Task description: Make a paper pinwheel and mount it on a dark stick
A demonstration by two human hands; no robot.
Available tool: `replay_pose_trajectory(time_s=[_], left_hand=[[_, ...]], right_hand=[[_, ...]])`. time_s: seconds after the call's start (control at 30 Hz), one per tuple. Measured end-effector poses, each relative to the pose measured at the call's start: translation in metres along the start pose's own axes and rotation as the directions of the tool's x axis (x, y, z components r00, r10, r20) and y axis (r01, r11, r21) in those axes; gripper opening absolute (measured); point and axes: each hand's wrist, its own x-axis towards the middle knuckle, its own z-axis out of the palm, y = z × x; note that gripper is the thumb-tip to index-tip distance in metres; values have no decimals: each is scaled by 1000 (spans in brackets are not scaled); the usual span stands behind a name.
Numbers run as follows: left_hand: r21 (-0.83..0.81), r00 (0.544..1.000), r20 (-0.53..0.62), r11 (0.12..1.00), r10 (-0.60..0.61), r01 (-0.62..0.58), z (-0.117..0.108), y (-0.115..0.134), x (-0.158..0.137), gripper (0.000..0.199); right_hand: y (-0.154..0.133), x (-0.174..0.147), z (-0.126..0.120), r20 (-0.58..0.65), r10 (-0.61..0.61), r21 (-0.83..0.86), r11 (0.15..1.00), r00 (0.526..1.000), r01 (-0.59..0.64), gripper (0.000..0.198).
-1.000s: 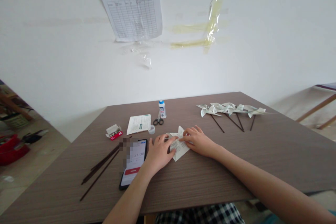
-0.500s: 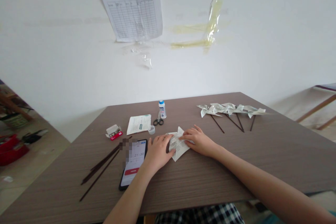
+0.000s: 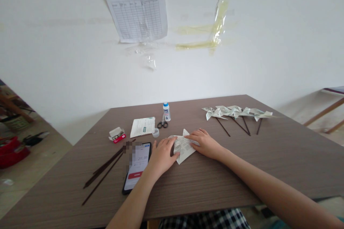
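Thumb and fingers spread, the left hand [image 3: 164, 154] touches the left side of a folded sheet [image 3: 186, 150] lying between both hands on the worktop [image 3: 209, 186], while the right hand [image 3: 206, 144], grip unclear, touches the right, paper pinwheels [image 3: 235, 111] beyond it.

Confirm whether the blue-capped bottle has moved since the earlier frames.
No. Judged against the far edge of the table, the blue-capped bottle stands in the same spot, upright by the scissors.

Left hand [image 3: 162, 154] and right hand [image 3: 206, 144] on folded paper [image 3: 185, 152], phone [image 3: 140, 169] alongside, apparently pinwheels [image 3: 235, 111] beyond
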Motion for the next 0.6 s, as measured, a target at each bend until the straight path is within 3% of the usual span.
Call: replay_pose_trajectory(time_s=[0.37,0.47,0.6], left_hand=[[8,1000,-12,1000,24,-23,-6,-7,1,69],[22,1000,-3,1000,5,-5,-7,-9,1,70],[31,1000,15,1000,-7,7,-9,-8,1,71]], right_hand=[[24,9,-6,-92,19,95,995,996,-10,55],[37,19,-5,-147,44,124,992,988,-26,63],[52,45,-7,-171,48,153,988,984,-22,57]])
